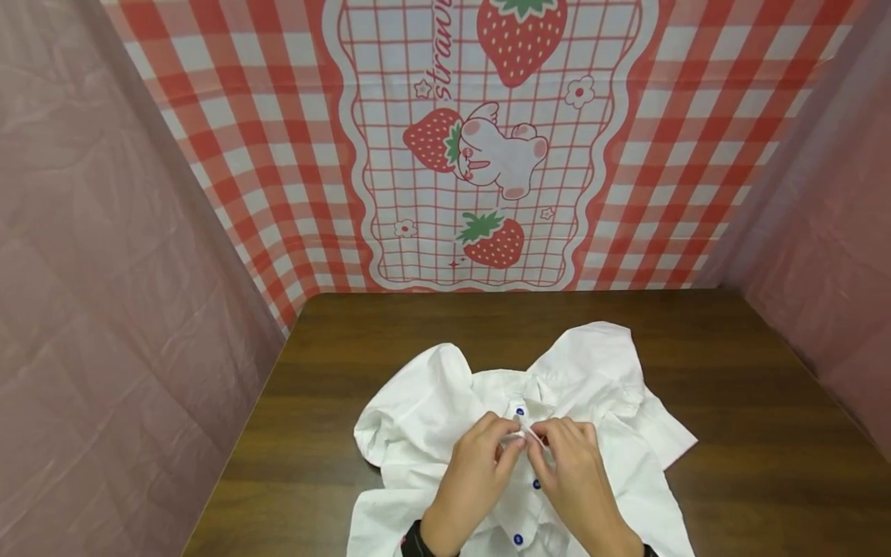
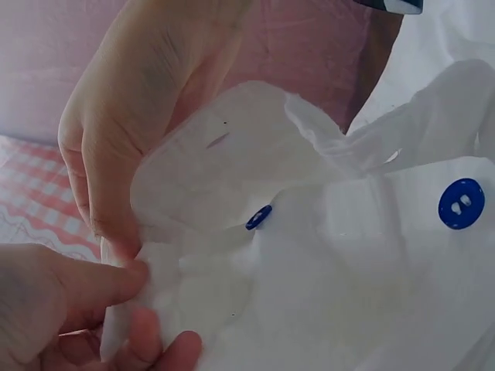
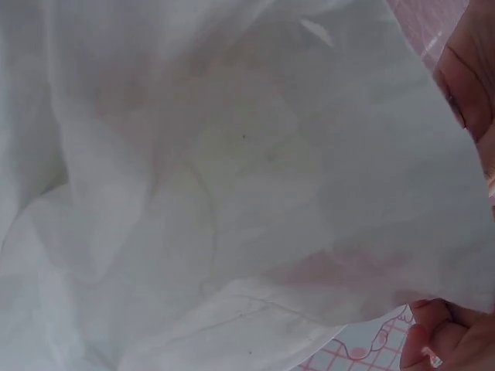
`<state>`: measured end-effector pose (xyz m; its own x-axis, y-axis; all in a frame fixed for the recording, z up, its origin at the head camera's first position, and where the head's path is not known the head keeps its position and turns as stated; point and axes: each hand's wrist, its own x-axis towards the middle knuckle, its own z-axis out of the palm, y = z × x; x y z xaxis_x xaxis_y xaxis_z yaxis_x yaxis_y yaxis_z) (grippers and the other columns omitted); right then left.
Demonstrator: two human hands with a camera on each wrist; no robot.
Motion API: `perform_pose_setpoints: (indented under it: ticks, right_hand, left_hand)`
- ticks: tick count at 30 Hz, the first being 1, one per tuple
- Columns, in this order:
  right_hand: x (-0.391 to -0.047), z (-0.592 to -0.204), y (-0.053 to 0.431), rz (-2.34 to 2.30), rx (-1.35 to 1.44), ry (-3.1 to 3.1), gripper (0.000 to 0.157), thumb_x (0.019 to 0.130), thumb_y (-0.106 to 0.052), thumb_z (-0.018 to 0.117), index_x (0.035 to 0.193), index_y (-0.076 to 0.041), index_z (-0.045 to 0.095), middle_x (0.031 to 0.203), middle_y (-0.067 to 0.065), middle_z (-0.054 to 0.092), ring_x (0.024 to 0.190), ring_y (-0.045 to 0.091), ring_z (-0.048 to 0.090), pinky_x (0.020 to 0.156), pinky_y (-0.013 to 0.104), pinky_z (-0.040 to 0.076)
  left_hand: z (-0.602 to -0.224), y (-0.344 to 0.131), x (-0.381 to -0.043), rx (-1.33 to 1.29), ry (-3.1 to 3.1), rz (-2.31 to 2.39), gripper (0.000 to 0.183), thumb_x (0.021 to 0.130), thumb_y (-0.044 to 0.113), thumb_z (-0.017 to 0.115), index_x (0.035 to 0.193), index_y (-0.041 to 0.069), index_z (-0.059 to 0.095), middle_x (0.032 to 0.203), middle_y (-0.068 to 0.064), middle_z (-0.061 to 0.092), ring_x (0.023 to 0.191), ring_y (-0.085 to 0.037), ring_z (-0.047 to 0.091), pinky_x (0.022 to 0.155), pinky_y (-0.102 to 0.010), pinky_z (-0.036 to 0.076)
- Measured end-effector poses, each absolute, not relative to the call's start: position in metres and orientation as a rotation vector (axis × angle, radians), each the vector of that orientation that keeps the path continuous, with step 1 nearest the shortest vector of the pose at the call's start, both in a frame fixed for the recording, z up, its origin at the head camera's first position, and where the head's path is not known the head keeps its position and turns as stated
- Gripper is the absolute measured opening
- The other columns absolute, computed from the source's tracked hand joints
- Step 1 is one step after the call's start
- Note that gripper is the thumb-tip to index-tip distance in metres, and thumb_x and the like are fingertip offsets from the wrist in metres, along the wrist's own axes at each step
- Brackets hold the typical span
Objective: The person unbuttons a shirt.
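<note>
A white shirt (image 1: 431, 402) with blue buttons lies spread on the table, its sleeves toward the far side. My left hand (image 1: 479, 456) pinches the edge of the shirt's front strip between thumb and fingers. Right beside it, my right hand (image 1: 572, 464) pinches the same strip, fingertips nearly meeting the left ones. One blue button (image 1: 520, 412) shows just beyond the fingertips, and others lie nearer the wrists. In the left wrist view, a buttonhole slit (image 2: 219, 141) and a tilted blue button (image 2: 259, 217) show close to the hands. Lifted cloth (image 3: 271, 178) fills most of the right wrist view.
The shirt lies on a dark wooden table (image 1: 278, 433). A red-checked strawberry cloth (image 1: 264, 155) hangs behind it. Pink curtains (image 1: 125, 309) close off the left and right sides.
</note>
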<state>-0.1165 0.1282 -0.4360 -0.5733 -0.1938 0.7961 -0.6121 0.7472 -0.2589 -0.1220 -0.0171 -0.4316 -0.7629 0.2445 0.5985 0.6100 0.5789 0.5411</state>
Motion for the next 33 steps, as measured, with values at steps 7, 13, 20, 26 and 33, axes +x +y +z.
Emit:
perform_pose_setpoints:
  ticks: [7,13,20,26,33]
  right_hand:
    - [-0.1106,-0.4367,0.1286,0.713,0.591,-2.201,0.021,0.093,-0.025,0.052,0.085,-0.009,0.063,0.078,-0.005,0.061,0.072,0.010,0.051,0.073,0.028,0.030]
    - [-0.1106,-0.4360,0.1290,0.724,0.598,-2.188,0.010,0.089,-0.017,0.059,0.084,-0.010,0.063,0.080,-0.005,0.062,0.075,0.011,0.052,0.071,0.025,0.029]
    - [-0.1124,-0.4358,0.1302,0.740,0.598,-2.165,0.009,0.087,-0.019,0.061,0.081,-0.012,0.062,0.079,-0.007,0.061,0.075,0.010,0.052,0.070,0.022,0.028]
    - [-0.1122,-0.4365,0.1294,0.727,0.571,-2.170,0.005,0.084,-0.016,0.063,0.081,-0.013,0.061,0.078,-0.008,0.060,0.073,0.010,0.051,0.070,0.024,0.028]
    - [-0.1136,-0.4355,0.1345,0.699,0.512,-2.176,0.008,0.087,-0.014,0.060,0.080,-0.009,0.060,0.076,-0.003,0.059,0.071,0.012,0.050,0.069,0.027,0.029]
  left_hand:
    - [-0.4336,-0.0176,-0.1224,-0.662,-2.337,-1.031,0.006,0.077,0.007,0.071,0.081,0.010,0.068,0.069,0.005,0.054,0.058,0.002,0.041,0.057,-0.003,0.031]
    - [-0.4325,-0.0172,-0.1215,-0.646,-2.365,-1.043,0.005,0.079,0.008,0.068,0.080,0.012,0.068,0.065,0.007,0.050,0.057,0.005,0.037,0.055,-0.003,0.029]
    - [-0.4310,-0.0177,-0.1213,-0.676,-2.378,-1.060,0.009,0.081,0.004,0.063,0.082,0.011,0.070,0.066,0.006,0.050,0.057,0.002,0.039,0.056,-0.004,0.031]
    - [-0.4325,-0.0180,-0.1208,-0.693,-2.381,-1.079,0.009,0.081,0.004,0.063,0.082,0.010,0.070,0.066,0.006,0.049,0.057,0.002,0.038,0.056,-0.003,0.029]
    - [-0.4337,-0.0196,-0.1190,-0.716,-2.319,-1.104,0.013,0.079,0.000,0.063,0.083,0.010,0.071,0.068,0.005,0.054,0.057,0.003,0.041,0.057,-0.003,0.033]
